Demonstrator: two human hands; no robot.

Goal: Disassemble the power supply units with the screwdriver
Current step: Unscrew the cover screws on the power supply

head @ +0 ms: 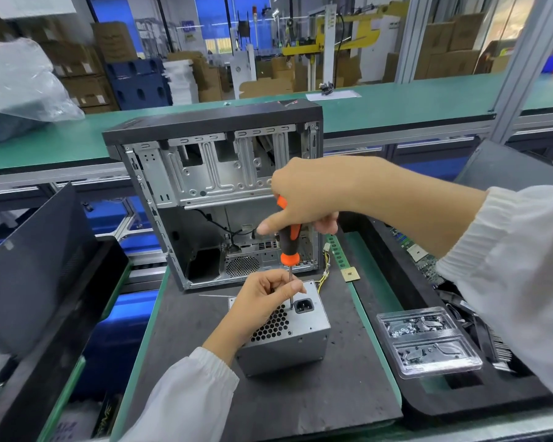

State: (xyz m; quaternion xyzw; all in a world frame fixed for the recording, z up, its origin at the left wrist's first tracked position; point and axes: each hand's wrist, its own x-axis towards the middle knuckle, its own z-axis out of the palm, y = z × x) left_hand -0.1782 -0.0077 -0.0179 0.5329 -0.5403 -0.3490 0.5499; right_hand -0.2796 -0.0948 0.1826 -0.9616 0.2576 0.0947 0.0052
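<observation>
Now, step: loosening a screw on the PSU's top face, it seems.
PSU (296, 341): lower centre, on the tabletop (300, 406), before the case (211, 193).
Right hand (313, 193): fingers clamped round the screwdriver (289, 242) handle.
Left hand (262, 301): fingers pinch the shaft, steadying the tip.
Handling: stiff metal box, probably heavy; hold by its side walls.
Count: one PSU, one screwdriver, one case, one tray (428, 342).

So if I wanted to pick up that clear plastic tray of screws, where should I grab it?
Probably by the flat rim of the clear plastic tray, taking its two long edges from above. The rim sticks out all round the two pockets, and the tray lies flat and open, so lifting it level should keep the screws from spilling.
</observation>
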